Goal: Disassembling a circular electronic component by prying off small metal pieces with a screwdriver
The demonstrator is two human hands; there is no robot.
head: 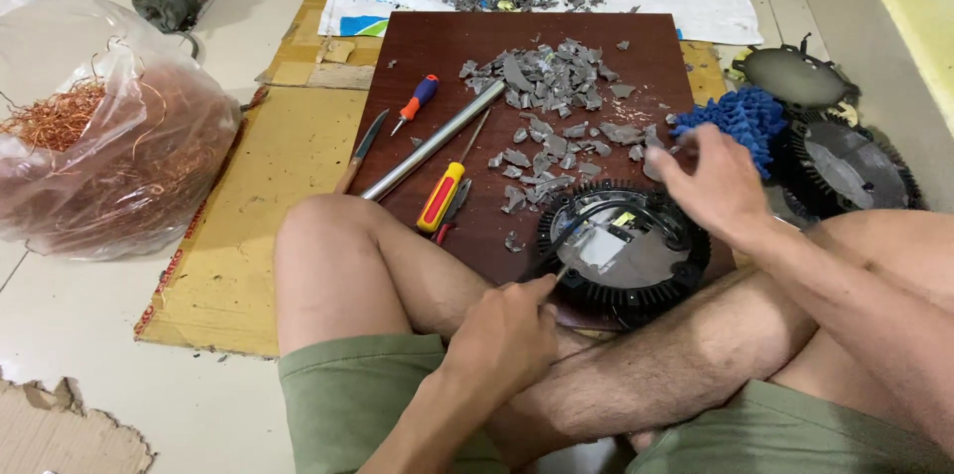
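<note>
Your left hand [505, 333] is curled into a loose fist just at the near edge of the round black finned housing [624, 253], fingers pinched on the thin pale tip of something that touches the housing's rim; what that thing is, you can't tell from here. Your right hand [708, 182] sits on the far right rim of the housing, fingers bent and close together, though it's blurred, so whether it grips anything is unclear. The housing itself rests on the near end of the dark brown board [437, 47], wedged between your crossed legs, with a black cable [576, 226] looping across its shiny round plate. Just beyond the housing lies a scatter of grey broken shards [552, 96] across the board. To the left of the housing, a yellow-and-red handled screwdriver [442, 194] lies beside a long metal rod [433, 140], and further left an orange-and-blue handled screwdriver [417, 100] and a thin blade [364, 144] at the board's edge. Right of the housing, touching your right hand's far side, there's a blue shaggy cloth [737, 118], and past it more round black housings [845, 164]. Well left of the housing, off the cardboard [248, 226], a clear plastic bag of copper wire [99, 156] sits on the floor.
</note>
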